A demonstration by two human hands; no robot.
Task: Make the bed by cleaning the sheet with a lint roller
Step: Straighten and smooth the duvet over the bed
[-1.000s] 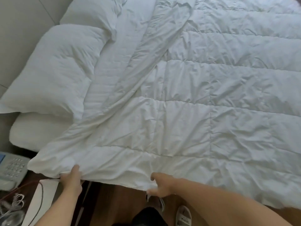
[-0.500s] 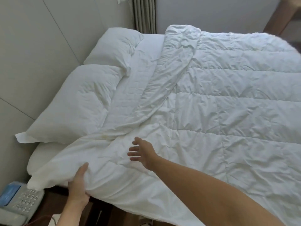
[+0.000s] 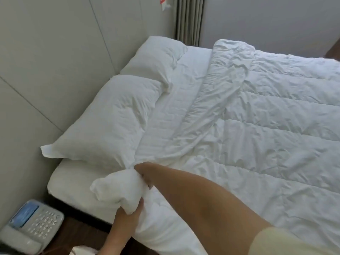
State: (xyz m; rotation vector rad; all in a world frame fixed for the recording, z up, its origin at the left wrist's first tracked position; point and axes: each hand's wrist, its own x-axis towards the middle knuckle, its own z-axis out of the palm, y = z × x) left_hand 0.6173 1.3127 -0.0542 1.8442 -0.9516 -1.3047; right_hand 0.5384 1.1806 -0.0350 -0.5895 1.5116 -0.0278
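A white quilted duvet [image 3: 257, 126] covers most of the bed, its top edge folded back. Beside it a strip of white sheet [image 3: 176, 100] shows. The duvet's near corner [image 3: 119, 188] is bunched up at the bed's left edge. My left hand [image 3: 128, 214] grips that bunch from below. My right hand [image 3: 145, 172] grips the same bunch from above, fingers curled into the cloth. No lint roller is in view.
Two white pillows [image 3: 110, 122] [image 3: 156, 57] lie against the pale headboard wall [image 3: 46, 80]. A grey desk phone [image 3: 31, 227] sits on a dark nightstand at lower left. A curtain [image 3: 189, 19] hangs at the far corner. The mattress edge [image 3: 70, 181] is bare near the pillow.
My right hand left the duvet's lower edge, hovered open over the cover, then closed on the corner. Both hands gathered the corner and lifted it toward the pillows. The view tilted up.
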